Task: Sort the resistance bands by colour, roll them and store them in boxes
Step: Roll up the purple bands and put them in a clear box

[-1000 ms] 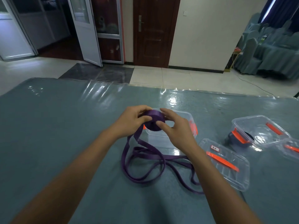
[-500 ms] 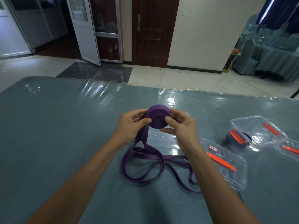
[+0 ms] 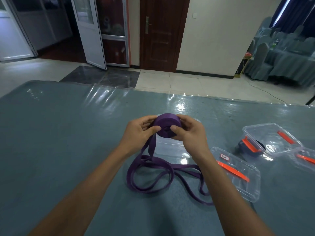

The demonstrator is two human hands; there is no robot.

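Observation:
A purple resistance band is partly wound into a thick roll, held up between my left hand and my right hand. Both thumbs press on the roll's near face. The unrolled tail hangs from the roll and lies in loose loops on the table. Right behind and below the roll stands an open clear plastic box, partly hidden by my hands.
A clear lid with an orange clip and a small label lies right of the loops. Further right stands a clear box with orange clips and something dark inside, and another box at the edge. The table has a grey-blue cover under clear film.
The roll has been lifted a little and turned so its flat face points towards me. It has grown thicker as more band was wound on; the loose loops shifted slightly.

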